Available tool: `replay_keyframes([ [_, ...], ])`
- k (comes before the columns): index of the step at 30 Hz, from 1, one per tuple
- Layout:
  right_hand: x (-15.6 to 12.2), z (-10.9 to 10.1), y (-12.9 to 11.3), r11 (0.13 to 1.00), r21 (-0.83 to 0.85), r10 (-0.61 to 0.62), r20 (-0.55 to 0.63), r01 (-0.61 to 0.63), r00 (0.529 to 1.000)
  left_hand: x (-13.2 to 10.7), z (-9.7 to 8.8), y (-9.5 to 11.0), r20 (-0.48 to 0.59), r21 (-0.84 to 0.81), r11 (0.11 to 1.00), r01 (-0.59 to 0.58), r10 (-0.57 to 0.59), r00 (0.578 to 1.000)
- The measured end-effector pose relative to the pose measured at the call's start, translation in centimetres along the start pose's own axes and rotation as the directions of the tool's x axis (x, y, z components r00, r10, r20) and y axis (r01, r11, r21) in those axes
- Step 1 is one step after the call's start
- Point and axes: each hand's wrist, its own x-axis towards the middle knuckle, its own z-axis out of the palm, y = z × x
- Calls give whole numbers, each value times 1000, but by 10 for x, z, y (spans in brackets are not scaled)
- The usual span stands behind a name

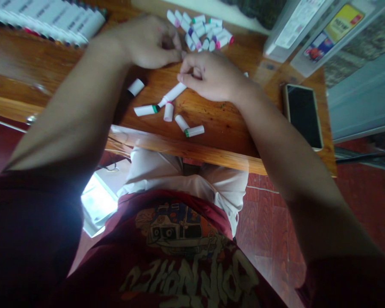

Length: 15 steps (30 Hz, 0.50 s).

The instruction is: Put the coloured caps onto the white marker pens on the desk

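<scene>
My left hand (pixel 150 42) is bent over the table, thumb and fingers closed together near the tips of my right hand. A small pale thing shows between the two hands, too hidden to name. My right hand (pixel 211 77) has its fingers curled, thumb against forefinger; what they hold is hidden. A white marker (pixel 173 93) lies slanted just below the right thumb, its upper end close to the hand. Around it are loose white caps, one with a green band (pixel 146 110), one with a pink edge (pixel 168 112) and a green-ended one (pixel 195 131).
A pile of white caps (pixel 199 32) with coloured ends lies beyond my hands. At the far left is a row of white markers (pixel 51 19). A phone (pixel 303 115) lies at the right, near upright clear plastic boxes (pixel 327 34). The wooden table's front edge (pixel 186 152) crosses above my lap.
</scene>
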Motion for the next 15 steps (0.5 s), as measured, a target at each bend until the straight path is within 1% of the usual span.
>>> replay_keyframes([
  [4, 2, 1, 1, 1000, 17, -4, 4, 4, 1000, -1, 1, 0, -5, -22, 1000, -1, 0, 1000],
  [9, 2, 4, 4, 999, 38, 2, -20, -1, 1000, 1, 5, -3, -39, -95, 995, 38, -42, 998],
  [11, 1, 6, 6, 997, 73, -28, -41, 31, 999, 2, 7, -3, -45, -85, 996, 36, -40, 998],
  [13, 1, 7, 8, 995, 96, -30, -28, 33, 999, 3, 9, -3, -64, -69, 997, 25, -30, 997],
  [15, 1, 9, 10, 992, 128, -16, -15, 18, 1000, 3, 12, -5, -87, -141, 990, 25, -38, 996],
])
